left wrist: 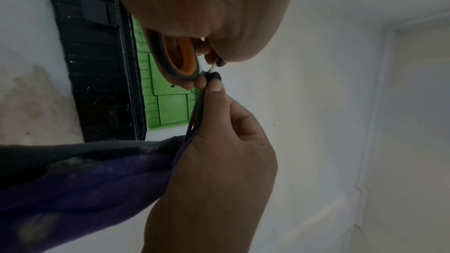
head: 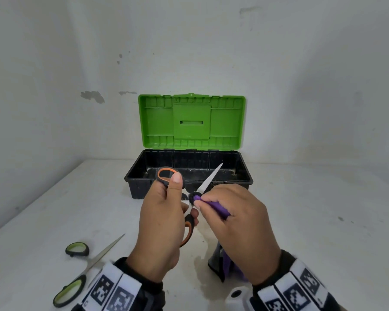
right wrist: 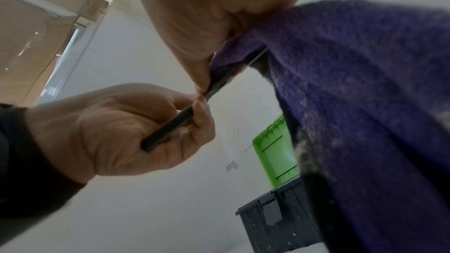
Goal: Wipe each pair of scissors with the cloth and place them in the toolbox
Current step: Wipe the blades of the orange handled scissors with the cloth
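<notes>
My left hand [head: 164,221] grips the orange-and-black handles of a pair of scissors [head: 208,178], held above the table in front of the toolbox, blades pointing up and right. My right hand [head: 234,221] pinches a purple cloth [head: 213,206] against the scissors near the pivot; the cloth's tail hangs under the wrist [right wrist: 365,103]. In the left wrist view the orange handle [left wrist: 181,59] sits in my palm. A second pair with green-and-black handles [head: 85,263] lies on the table at the lower left. The toolbox [head: 189,173] stands with its green lid [head: 191,122] raised; its black tray looks empty.
The white table [head: 312,209] meets a white wall just behind the toolbox, and another wall on the left. A dark cone-shaped object [head: 216,261] stands under my right wrist, partly hidden.
</notes>
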{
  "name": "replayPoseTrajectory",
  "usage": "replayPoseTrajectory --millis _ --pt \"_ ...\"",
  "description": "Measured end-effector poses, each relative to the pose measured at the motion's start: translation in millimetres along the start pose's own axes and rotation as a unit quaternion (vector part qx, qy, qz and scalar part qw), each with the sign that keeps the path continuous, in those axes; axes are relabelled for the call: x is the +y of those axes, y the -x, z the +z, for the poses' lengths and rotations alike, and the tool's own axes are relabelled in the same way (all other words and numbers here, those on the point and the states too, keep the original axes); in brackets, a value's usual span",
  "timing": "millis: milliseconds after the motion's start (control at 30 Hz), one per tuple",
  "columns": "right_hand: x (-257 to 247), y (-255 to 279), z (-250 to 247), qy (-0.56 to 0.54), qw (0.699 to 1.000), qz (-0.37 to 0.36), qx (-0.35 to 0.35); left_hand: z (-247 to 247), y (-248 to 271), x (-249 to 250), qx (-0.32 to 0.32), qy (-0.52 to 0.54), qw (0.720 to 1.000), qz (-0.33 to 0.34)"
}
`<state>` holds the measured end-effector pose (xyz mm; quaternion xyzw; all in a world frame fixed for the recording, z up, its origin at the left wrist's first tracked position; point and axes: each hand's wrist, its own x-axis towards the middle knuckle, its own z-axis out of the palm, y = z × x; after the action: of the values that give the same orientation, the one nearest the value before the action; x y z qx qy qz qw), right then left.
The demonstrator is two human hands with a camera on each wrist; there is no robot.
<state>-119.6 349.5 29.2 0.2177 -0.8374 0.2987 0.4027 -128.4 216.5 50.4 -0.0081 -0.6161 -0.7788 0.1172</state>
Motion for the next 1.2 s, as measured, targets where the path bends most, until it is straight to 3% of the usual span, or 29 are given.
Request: replayPoseTrajectory --millis 167,333,467,633,767,967,1100,1200 --pt "-1 1 -2 -0.001 1.000 0.002 0.010 -1 1 -3 -0.003 -0.007 1.000 -0.005" --pt "3 -6 -2 -0.085 0.991 0.100 0.031 1 1 -2 -0.005 -0.001 1.000 0.016" --pt "-7 -5 0 -0.096 0.990 0.100 0.021 -2 -1 -2 -0.006 -0.005 0.999 0.035" --pt "-5 -4 6 -0.137 0.973 0.175 0.053 -6 -2 -4 -0.018 -0.018 0.999 0.047" --pt "-15 -2 10 -0.149 0.976 0.156 0.040 -9 -3 -5 -0.015 -0.029 0.998 0.056" --pt "-2 -6 10 -0.169 0.963 0.197 0.075 -8 -3 -9 -0.017 -0.036 0.998 0.045" --pt "-11 -3 7 -0.143 0.975 0.170 0.029 -8 -4 -9 -0.020 -0.038 0.998 0.050" --pt "-1 -8 6 -0.154 0.964 0.210 0.063 -9 -3 -10 -0.026 -0.033 0.998 0.041"
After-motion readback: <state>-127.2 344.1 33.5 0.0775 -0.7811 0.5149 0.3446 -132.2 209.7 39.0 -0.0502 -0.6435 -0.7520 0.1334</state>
